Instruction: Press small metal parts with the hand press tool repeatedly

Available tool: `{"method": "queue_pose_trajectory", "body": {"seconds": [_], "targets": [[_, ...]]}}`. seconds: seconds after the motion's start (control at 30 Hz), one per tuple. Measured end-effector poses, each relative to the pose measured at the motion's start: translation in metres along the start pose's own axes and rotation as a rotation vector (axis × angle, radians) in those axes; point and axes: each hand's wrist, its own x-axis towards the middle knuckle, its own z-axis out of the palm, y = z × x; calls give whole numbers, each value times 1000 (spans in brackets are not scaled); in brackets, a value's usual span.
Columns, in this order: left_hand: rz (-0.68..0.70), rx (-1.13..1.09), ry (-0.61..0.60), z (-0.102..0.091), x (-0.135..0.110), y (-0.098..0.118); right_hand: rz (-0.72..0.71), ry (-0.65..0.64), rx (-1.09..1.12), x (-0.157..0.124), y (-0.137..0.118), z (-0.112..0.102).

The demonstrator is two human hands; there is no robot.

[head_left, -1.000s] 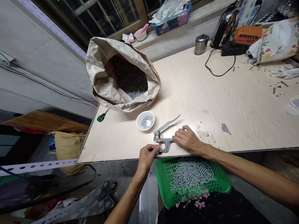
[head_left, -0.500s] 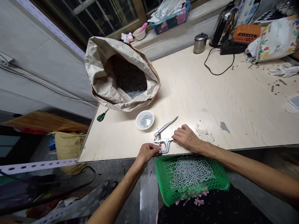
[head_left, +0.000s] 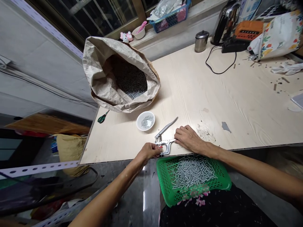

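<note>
A pair of grey snap-fastener pliers [head_left: 167,145] lies at the table's front edge, its upper handle raised and a spring at the pivot. My right hand [head_left: 188,138] is closed around the end of the lower handle. At the jaws, next to a small red part, my left hand [head_left: 150,151] is pinched shut; what sits between its fingertips is too small to make out. Just behind the pliers stands a white bowl [head_left: 139,125] with small clear pieces in it. Below the edge, a green basket [head_left: 164,192] of short metal, spring-like pieces [head_left: 194,171] rests on my lap.
A large woven sack [head_left: 101,90] full of dark and silvery small pieces stands open at the back left. Green-handled scissors [head_left: 102,118] lie at the left edge. A metal canister [head_left: 201,41], a kettle [head_left: 222,25] and a black cable [head_left: 220,73] are at the back right.
The view has shifted slightly. Both hands stay at the pliers, with the left fingers still at the jaws and the right still on the lower handle.
</note>
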Motion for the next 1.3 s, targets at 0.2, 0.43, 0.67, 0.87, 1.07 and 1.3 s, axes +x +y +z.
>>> {"method": "queue_pose_trajectory", "body": {"seconds": [0.2, 0.43, 0.67, 0.87, 1.07, 1.3], "targets": [[-15, -16, 24, 2, 1, -1, 51, 89, -59, 29, 16, -13], [2, -18, 57, 5, -1, -3, -31, 53, -178, 62, 39, 13], [-23, 9, 77, 6, 0, -3, -26, 100, -150, 56, 45, 22], [-12, -33, 102, 7, -1, -4, 9, 34, -109, 56, 39, 9], [-12, -25, 102, 8, -1, -5, 33, -14, -74, 30, 41, -18], [-4, 4, 118, 9, 0, -7, -19, -107, -15, 3, 50, -16]]}}
